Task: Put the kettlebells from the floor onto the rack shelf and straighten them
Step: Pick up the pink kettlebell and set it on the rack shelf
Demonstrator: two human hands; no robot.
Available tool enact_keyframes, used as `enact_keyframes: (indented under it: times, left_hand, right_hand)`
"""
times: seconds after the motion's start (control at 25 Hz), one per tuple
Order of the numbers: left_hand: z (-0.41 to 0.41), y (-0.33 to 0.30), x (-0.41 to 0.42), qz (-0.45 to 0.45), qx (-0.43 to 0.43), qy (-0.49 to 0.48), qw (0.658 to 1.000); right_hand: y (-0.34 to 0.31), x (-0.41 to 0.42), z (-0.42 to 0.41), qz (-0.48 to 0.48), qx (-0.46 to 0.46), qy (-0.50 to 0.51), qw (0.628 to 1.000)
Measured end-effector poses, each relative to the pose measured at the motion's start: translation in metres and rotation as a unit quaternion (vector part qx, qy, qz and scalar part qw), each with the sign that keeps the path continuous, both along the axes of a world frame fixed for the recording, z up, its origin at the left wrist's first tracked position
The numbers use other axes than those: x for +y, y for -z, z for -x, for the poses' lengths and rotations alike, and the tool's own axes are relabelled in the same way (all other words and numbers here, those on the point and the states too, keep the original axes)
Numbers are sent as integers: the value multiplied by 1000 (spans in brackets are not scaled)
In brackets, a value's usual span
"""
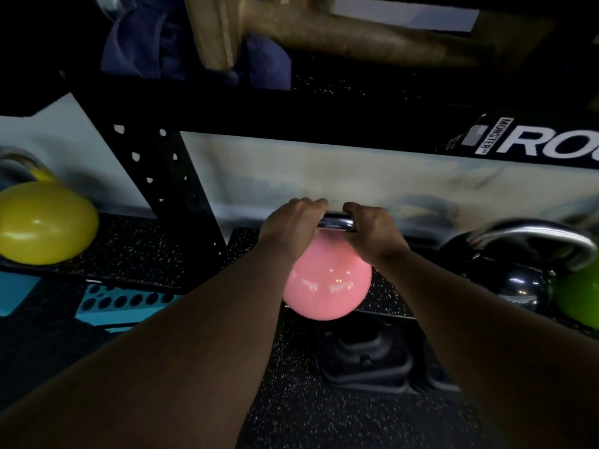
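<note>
Forearms: both reach from the near edge toward the middle of the scene.
Rack [181, 176]: black perforated upright and lettered crossbeam, far side.
Rack shelf [129, 251]: speckled black mat, low, beyond the floor.
Pink kettlebell [327, 283]: centre, at the shelf's near edge; whether it rests there is unclear.
Yellow kettlebell [45, 222]: on the shelf, far left.
Black kettlebell [518, 277]: right, touching a green kettlebell [580, 293].
Left hand [291, 222]: wrapped around the pink kettlebell's chrome handle [335, 222].
Right hand [372, 228]: gripping the same handle, just beside the left.
</note>
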State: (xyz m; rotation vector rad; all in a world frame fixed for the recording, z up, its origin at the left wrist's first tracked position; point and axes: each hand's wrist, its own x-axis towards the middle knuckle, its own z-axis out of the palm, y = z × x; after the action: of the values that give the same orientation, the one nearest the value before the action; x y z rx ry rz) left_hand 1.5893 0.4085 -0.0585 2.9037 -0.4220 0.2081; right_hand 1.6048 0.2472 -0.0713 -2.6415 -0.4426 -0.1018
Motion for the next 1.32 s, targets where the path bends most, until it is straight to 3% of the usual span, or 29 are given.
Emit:
enact_keyframes:
  times: [0.6,0.84,0.92,1.12,1.32]
  left_hand:
    - [-23,20,13,75,-36,59,995]
    - [-25,12,12,23,5,14,1000]
    - [-22,5,16,5,13,-14,1000]
    - [20,-4,63,21,23,-64,997]
    - [126,1,167,-9,63,-171,983]
  right_hand:
    - [11,3,-11,-21,1,20,1000]
    - [0,1,-9,-29,67,8,997]
    - [-10,3,-8,15,91,-3,996]
    - [-38,37,8,63,-34,-88,994]
    - [-34,127,55,77,-74,-235,966]
